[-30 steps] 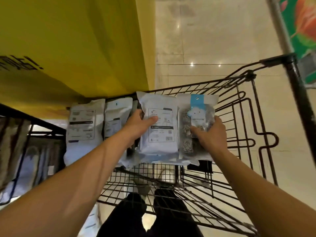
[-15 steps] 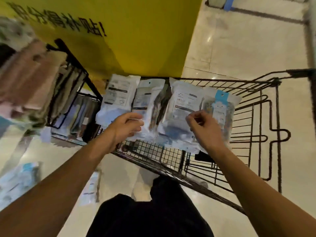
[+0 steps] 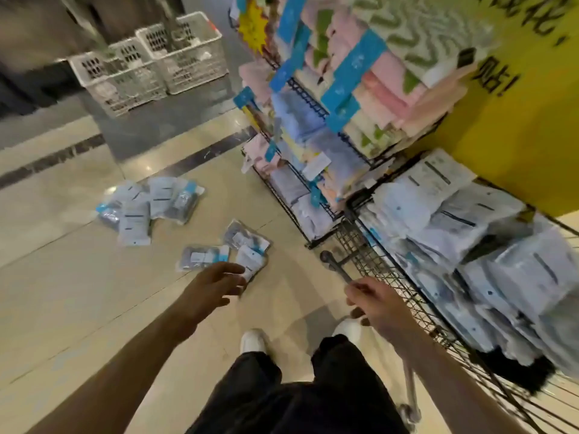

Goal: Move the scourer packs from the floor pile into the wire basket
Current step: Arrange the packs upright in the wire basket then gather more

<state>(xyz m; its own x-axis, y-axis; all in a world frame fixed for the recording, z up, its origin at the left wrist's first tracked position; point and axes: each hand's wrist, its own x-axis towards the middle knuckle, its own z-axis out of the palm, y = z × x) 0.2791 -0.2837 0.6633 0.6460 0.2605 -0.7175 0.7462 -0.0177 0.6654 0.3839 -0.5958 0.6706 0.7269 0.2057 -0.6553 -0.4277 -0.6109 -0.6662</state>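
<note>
Fingers of the left hand [image 3: 216, 285] were spread, empty, above the nearest scourer packs [image 3: 249, 261] on the floor; the right hand [image 3: 374, 303] hung loosely curled, holding nothing. Many packs already filled the wire basket [image 3: 369, 261]; a farther pile [image 3: 147, 205] also remained.

Two white slotted plastic crates [image 3: 175, 54] on grey floor at upper left; black wire rack [image 3: 300, 92] of pastel folded cloths beside yellow wall [image 3: 517, 136].
</note>
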